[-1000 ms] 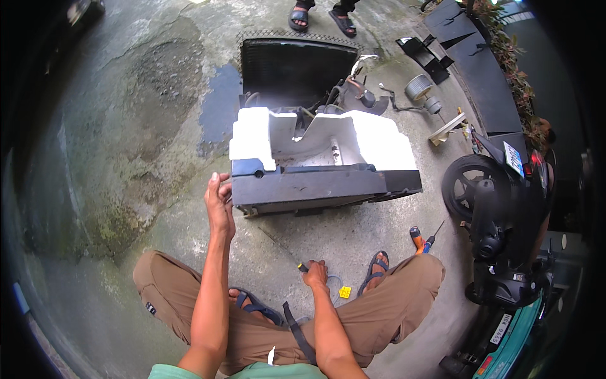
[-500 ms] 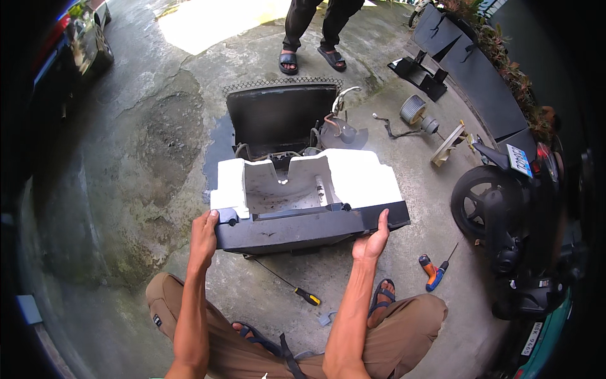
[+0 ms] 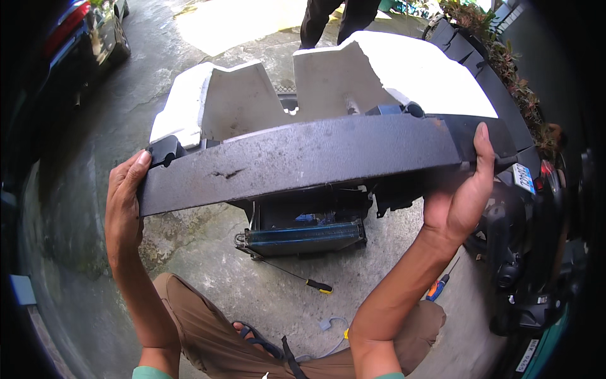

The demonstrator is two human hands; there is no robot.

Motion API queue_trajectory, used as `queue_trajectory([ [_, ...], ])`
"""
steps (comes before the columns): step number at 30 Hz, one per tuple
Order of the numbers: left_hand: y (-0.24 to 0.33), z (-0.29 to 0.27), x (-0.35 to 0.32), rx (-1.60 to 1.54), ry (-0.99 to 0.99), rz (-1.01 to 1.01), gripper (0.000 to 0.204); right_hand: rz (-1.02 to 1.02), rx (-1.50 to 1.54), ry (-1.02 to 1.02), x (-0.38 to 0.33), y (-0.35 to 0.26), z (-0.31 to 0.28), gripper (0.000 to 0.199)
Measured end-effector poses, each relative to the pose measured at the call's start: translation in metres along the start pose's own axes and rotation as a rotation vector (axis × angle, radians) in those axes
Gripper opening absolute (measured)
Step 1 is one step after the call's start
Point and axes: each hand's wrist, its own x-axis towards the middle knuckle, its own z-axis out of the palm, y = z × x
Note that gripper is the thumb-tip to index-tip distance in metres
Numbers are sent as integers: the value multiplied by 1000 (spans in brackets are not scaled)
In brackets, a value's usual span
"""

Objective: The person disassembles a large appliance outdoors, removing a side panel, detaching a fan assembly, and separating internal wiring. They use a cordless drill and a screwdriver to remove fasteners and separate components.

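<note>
A long black air-conditioner housing (image 3: 297,155) with white foam (image 3: 423,72) on its far side is held up off the ground, tilted slightly with its right end higher. My left hand (image 3: 126,196) grips its left end, thumb on the top edge. My right hand (image 3: 464,189) holds the right end from beneath, thumb upright against the face. Below the housing, the unit's finned coil (image 3: 303,239) stands on the concrete. Most of the unit behind is hidden by the housing and foam.
A black-and-yellow screwdriver (image 3: 319,286) lies before the coil, near a grey cable connector (image 3: 325,324). An orange-and-blue power drill (image 3: 435,289) is partly hidden by my right forearm. A motorcycle (image 3: 530,265) stands at right, a car (image 3: 88,38) far left. Another person's legs (image 3: 322,22) are ahead.
Both hands have raised the housing with its foam up and closer to me, and the finned coil beneath has come into view. The housing now covers the parts on the ground behind it.
</note>
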Motion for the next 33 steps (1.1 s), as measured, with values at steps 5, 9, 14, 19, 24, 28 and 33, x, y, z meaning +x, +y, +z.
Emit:
queue_trajectory([
  [5, -3, -43, 6, -65, 8, 109, 45, 31, 105, -255, 7, 6, 58, 23],
  [9, -62, -84, 19, -372, -24, 45, 51, 191, 220, -469, -15, 65, 99, 23],
  [14, -198, -150, 39, -658, 82, -519, 90, 334, 57, -803, -82, 196, 142, 47],
  [19, -337, -182, 25, -582, 617, -418, 79, 741, 119, -840, -137, 323, 153, 54],
  [24, -431, -180, 2, -506, 953, -396, 77, 979, -43, -734, -171, 414, 135, 47],
  [28, -482, -166, 25, -337, 1074, -321, 76, 1022, -144, -489, -182, 457, 137, 59],
  [33, -515, -160, 77, -258, 1128, -106, 64, 991, -481, -437, -187, 445, 138, 93],
])
